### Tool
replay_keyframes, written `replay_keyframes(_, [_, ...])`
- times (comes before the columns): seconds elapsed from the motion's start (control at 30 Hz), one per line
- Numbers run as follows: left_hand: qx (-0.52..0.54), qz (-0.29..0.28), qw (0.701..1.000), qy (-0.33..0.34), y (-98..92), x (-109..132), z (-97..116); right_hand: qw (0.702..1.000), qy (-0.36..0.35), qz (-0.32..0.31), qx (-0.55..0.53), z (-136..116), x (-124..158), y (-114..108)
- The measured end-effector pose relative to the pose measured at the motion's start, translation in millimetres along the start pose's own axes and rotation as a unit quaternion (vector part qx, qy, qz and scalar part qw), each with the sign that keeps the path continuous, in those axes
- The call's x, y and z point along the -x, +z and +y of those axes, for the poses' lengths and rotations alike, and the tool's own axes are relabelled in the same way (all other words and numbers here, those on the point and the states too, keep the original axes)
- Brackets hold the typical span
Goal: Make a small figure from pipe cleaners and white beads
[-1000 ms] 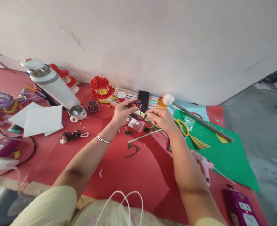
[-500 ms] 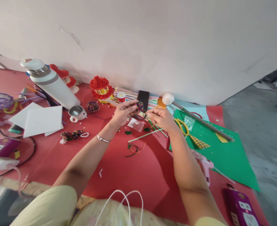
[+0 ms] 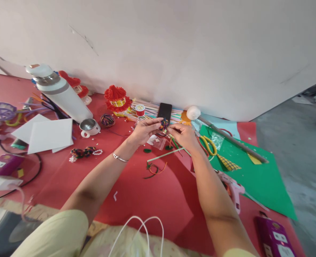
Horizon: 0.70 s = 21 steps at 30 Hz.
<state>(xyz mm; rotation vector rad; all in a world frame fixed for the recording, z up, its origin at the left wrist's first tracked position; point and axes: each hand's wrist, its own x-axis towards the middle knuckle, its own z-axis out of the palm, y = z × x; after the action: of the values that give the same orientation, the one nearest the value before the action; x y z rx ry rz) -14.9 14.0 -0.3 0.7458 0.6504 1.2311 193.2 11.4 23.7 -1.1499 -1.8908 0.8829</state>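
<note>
My left hand (image 3: 145, 131) is closed, pinching a small dark multicoloured yarn bundle (image 3: 163, 124) between thumb and fingers above the red table. My right hand (image 3: 184, 136) meets it from the other side, its thumb and forefinger pinched at the bundle's edge on what looks like a yarn strand; the fingertips partly hide it. Just behind the bundle lies a black phone (image 3: 165, 110). Below the hands are a clear packet (image 3: 157, 142), a pale green stick (image 3: 164, 155) and loose orange and green yarn ends (image 3: 154, 170).
A ball of matching yarn (image 3: 107, 120), a steel cup (image 3: 89, 127) and a white bottle (image 3: 64, 96) stand left. A beaded yarn piece (image 3: 85, 152) lies nearer. Yellow-handled scissors (image 3: 209, 145), a grey rod (image 3: 233, 141) and a pink glue gun (image 3: 234, 187) are right.
My right hand has come in closer to the yarn bundle, its fingertips now at the bundle's edge. The left hand still holds the bundle. The view has shifted slightly.
</note>
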Motion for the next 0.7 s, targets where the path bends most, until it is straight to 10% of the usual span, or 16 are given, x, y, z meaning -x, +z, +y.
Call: replay_keyframes(0.7, [-0.038, 0.017, 0.996, -0.077, 3.6, -0.1, -13.0, 0.996, -0.049, 0.052, 0.053, -2.0, 1.0, -2.0])
